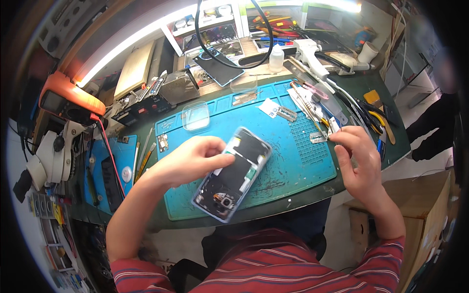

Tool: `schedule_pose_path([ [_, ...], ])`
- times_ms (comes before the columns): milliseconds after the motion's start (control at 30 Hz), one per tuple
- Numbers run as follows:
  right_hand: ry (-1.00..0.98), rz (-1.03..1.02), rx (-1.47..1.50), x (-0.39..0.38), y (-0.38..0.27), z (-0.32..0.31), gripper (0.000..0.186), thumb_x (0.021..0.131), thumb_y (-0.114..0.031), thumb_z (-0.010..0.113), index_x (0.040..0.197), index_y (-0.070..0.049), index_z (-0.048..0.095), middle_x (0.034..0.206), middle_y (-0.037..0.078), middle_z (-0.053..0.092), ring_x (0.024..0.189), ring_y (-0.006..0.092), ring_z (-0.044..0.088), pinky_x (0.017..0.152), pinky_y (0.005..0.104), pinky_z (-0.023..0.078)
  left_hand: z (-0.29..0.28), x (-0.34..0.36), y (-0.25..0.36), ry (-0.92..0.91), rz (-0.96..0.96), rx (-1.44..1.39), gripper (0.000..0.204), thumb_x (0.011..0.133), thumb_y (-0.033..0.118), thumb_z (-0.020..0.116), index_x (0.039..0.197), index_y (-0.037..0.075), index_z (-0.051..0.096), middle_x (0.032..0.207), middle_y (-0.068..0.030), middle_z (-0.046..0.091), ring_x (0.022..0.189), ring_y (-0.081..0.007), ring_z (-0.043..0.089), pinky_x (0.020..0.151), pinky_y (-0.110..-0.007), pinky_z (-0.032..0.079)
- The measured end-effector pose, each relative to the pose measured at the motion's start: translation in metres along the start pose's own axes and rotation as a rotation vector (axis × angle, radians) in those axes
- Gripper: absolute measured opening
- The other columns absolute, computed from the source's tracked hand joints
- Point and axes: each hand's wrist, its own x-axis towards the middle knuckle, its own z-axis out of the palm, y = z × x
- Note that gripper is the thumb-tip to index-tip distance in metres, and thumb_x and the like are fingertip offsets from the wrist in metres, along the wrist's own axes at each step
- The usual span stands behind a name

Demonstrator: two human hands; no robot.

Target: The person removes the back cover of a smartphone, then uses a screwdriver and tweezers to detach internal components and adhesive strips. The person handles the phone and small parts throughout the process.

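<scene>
My left hand (198, 157) grips the long left edge of an opened smartphone (229, 178), thumb over its inside. The phone has a pale blue frame, a black interior and a camera module near its lower end. It is tilted above the front of a blue repair mat (183, 198). At the mat's right side my right hand (360, 154) has its thumb apart from its bent fingers. Those fingertips are close to a razor blade (318, 137) and slim tools (309, 105). Nothing held shows between them. Another blade (287, 114) lies by a white paper (267, 108).
A clear plastic tray (196, 116) stands on the mat's far left. Beyond it are a black panel (219, 67) and a white bottle (276, 58). An orange multimeter (72, 100) is at left; pliers (377, 121) and a brush (383, 110) lie at right.
</scene>
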Motion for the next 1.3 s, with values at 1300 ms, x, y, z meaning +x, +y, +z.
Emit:
schedule_pose_path([
  [1300,-0.364,0.057,0.64,0.038,-0.009,0.102,0.027,0.09,0.004,0.073,0.116,0.002,0.074,0.11,0.017,0.076,0.097,0.0298,0.075,0.081,0.0358,0.061,0.025,-0.056,-0.064,0.443,0.539,0.678,0.091,0.069,0.04,0.093,0.144,0.001,0.059,0.127,-0.0119,0.053,0.118,-0.0332,0.049,0.109,-0.05,0.041],
])
